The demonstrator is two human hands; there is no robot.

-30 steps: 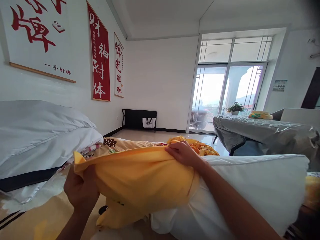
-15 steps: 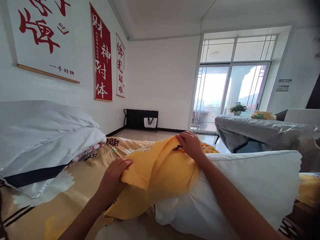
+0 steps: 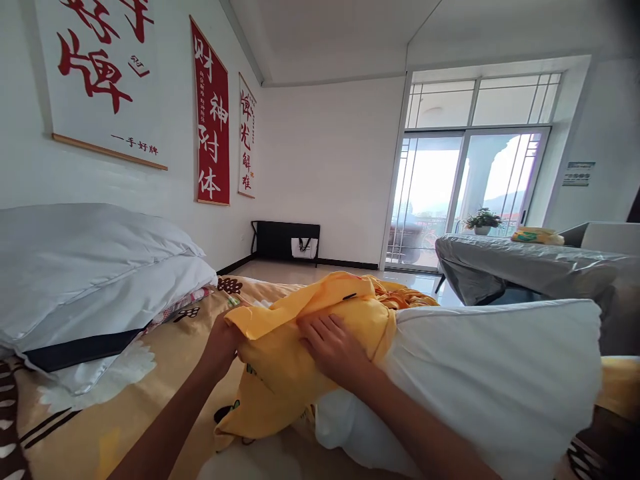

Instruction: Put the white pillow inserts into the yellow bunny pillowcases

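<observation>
A white pillow lies across my lap on the bed, one end inside a yellow pillowcase. My left hand grips the open edge of the pillowcase, its fingers closed on the cloth. My right hand lies on top of the covered end, fingers bent and pressing the yellow fabric against the pillow. More of the yellow cloth hangs loose under both hands.
Two white pillows are stacked at the left on the patterned bedspread. A grey-covered table stands at the right with a plant. Red and white scrolls hang on the left wall. Glass doors are behind.
My right hand has come down from the pillowcase's top edge onto the front of the covered end. My left hand slid further along the open edge. The view shifted slightly left.
</observation>
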